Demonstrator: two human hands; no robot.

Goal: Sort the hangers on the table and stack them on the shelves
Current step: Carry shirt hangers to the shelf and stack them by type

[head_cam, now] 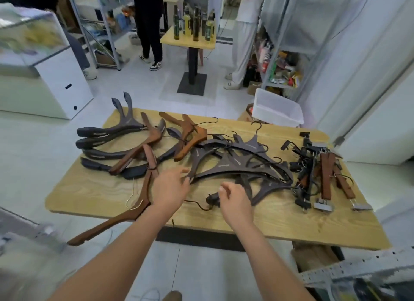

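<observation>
Lower right, nearest: a perforated grey metal shelf rail (358, 267), blurred. A long brown wooden hanger with a pale wire hook (116, 222) is laid across the near-left edge of the light wood-grain surface (291, 224), with one arm hung out over the floor.

Left grip (170, 188): fingers spread and closed on nothing. The fingertips are set at the nearest tip of the pile of flat dark-grey hangers (235, 164). Contact cannot be confirmed through the blur.
Right grip (235, 199): fingers curled over a short black hanger piece with a thin wire hook (211, 199). Whether it is held or only covered cannot be told.

Step judged: sorting, early. Types are roughly clustered but overlapped, and no hanger is seen stacked on a shelf.

Next move, as judged: one grey hanger is to be pinched at the arm end and drawn clear. The hooks in that pile are interlocked, so a lift-and-unthread is called for rather than a straight drag. The rest of the pile should be steadied by the other grip.

Further back on the surface:
- Right: a tangle of brown wooden and black clip hangers (324, 179).
- Far left: thick dark contoured hangers (100, 141).
- Crossed over those, toward the middle: more brown wooden hangers (190, 139).

Beyond the surface:
- A translucent plastic bin (277, 109).
- Grey metal shelving loaded with mixed goods (280, 60).
- A small wooden table with bottles (190, 39).
- Two standing persons.
</observation>
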